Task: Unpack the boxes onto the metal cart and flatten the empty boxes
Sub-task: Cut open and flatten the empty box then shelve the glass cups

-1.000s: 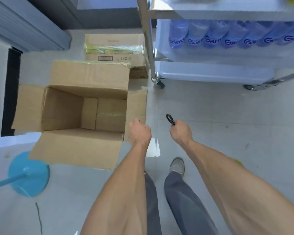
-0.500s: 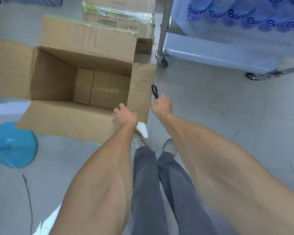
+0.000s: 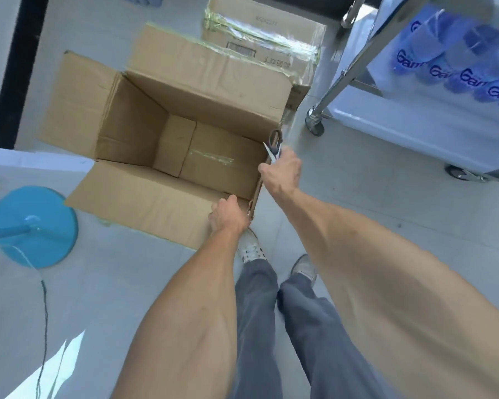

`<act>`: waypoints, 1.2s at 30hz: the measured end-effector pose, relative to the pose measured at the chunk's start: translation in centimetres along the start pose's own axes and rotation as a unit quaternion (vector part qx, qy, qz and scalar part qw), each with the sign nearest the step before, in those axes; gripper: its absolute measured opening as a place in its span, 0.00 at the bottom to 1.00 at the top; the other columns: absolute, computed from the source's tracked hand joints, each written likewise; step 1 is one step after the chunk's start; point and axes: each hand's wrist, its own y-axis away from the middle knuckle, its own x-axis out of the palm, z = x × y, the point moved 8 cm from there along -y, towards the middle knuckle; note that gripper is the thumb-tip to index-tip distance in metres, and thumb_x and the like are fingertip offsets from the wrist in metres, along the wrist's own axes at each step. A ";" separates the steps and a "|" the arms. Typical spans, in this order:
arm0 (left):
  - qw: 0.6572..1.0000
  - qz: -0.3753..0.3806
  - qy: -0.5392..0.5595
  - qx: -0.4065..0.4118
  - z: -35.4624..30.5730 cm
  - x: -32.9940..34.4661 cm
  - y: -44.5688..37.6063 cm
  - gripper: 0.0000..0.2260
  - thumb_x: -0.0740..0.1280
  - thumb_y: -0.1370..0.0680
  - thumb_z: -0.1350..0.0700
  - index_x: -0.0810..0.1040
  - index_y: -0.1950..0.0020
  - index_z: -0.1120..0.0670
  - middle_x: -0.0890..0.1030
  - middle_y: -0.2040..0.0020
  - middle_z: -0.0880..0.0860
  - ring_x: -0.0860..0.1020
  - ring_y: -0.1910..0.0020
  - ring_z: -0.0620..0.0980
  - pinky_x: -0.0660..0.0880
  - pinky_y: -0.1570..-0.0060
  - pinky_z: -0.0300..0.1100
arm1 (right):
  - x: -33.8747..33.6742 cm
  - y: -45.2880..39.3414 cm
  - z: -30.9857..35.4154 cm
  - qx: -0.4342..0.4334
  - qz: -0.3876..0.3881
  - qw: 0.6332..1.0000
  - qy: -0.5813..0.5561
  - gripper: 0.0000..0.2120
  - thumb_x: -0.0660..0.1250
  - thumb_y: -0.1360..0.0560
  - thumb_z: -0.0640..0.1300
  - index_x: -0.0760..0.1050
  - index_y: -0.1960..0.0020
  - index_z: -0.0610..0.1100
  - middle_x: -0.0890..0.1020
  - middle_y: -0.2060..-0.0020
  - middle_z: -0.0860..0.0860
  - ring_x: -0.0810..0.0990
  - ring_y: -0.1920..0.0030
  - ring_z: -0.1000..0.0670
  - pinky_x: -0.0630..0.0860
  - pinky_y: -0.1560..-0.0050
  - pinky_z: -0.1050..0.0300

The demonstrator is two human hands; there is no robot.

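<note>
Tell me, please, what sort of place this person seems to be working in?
Probably a stockroom or back-of-shop storage area: a wheeled metal cart holds wrapped packs of water bottles, and an opened cardboard box and a taped box sit on the bare tiled floor.

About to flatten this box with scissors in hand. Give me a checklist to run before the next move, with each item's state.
1. Open box empty: ok, only its taped bottom flaps show.
2. Left hand on the box: ok, it grips the near right corner.
3. Scissors under control: ok, the right hand holds them at the box's right wall.
4. Blades closed: cannot tell, too blurred.
5. Feet clear of the box: not ok, the left shoe sits right at its near corner.
6. Sealed box unpacked: not ok, tape still on it.
</note>
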 end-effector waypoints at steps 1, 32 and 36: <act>1.000 -0.015 0.006 -0.009 0.7 -0.5 0.1 0.18 0.68 0.24 0.54 0.71 0.35 0.54 0.75 0.37 0.57 0.71 0.36 0.59 0.71 0.41 0.50 | 0.9 0.0 1.8 -0.017 0.006 1.000 0.021 0.12 0.66 0.30 0.41 0.75 0.46 0.45 0.77 0.57 0.47 0.73 0.58 0.46 0.66 0.59 0.60; 0.995 -0.032 -0.090 0.008 -7.7 3.1 -9.8 0.39 0.70 0.24 0.54 0.51 0.22 0.60 0.56 0.25 0.68 0.69 0.34 0.64 0.72 0.42 0.52 | 4.0 -9.5 -2.8 0.093 0.066 0.986 0.124 0.12 0.55 0.19 0.43 0.74 0.40 0.44 0.80 0.45 0.44 0.78 0.44 0.41 0.70 0.51 0.55; 0.997 -0.002 -0.076 0.002 -7.2 3.2 -10.3 0.41 0.72 0.25 0.50 0.50 0.22 0.59 0.57 0.25 0.70 0.68 0.32 0.64 0.72 0.39 0.53 | 1.9 -10.6 -4.6 0.137 0.039 0.979 0.146 0.13 0.58 0.21 0.41 0.77 0.41 0.43 0.81 0.48 0.44 0.80 0.46 0.41 0.74 0.46 0.53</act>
